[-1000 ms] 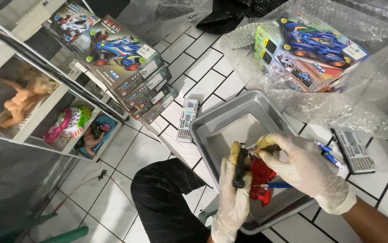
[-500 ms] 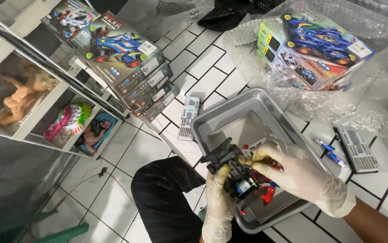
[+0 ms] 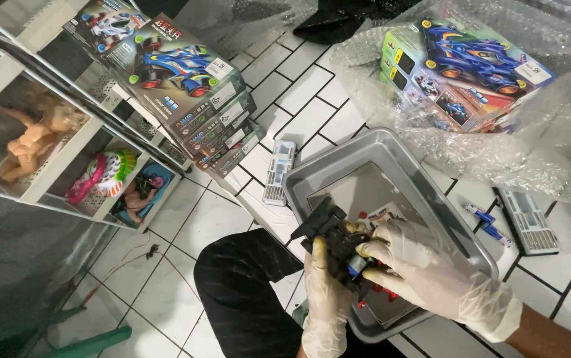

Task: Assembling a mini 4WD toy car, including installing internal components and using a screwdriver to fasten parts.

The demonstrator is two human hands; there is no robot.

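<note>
White gloves cover both hands, which meet over the near edge of a grey metal tray (image 3: 431, 192) lying on the white tiled floor (image 3: 206, 219). Left hand (image 3: 325, 298) comes up from below, its fingers wrapped around the underside of a small black toy car chassis (image 3: 332, 235); right hand (image 3: 424, 272) reaches in from the right, its fingers pinching the chassis from that side. Red plastic parts (image 3: 381, 292) show in the tray just beneath the hands, partly hidden by them. A dark trouser knee (image 3: 245, 292) sits just left of the hands.

A stack of toy car boxes (image 3: 192, 99) leans beside a white shelf (image 3: 60, 159) holding a doll (image 3: 33, 136) and other toys. A white parts strip (image 3: 279, 171) lies between the stack and the tray. Beyond the tray, another toy car box (image 3: 464, 73) rests in bubble wrap (image 3: 550, 152). A second strip (image 3: 527, 222) and a small blue piece (image 3: 487, 222) lie to the right of the tray.
</note>
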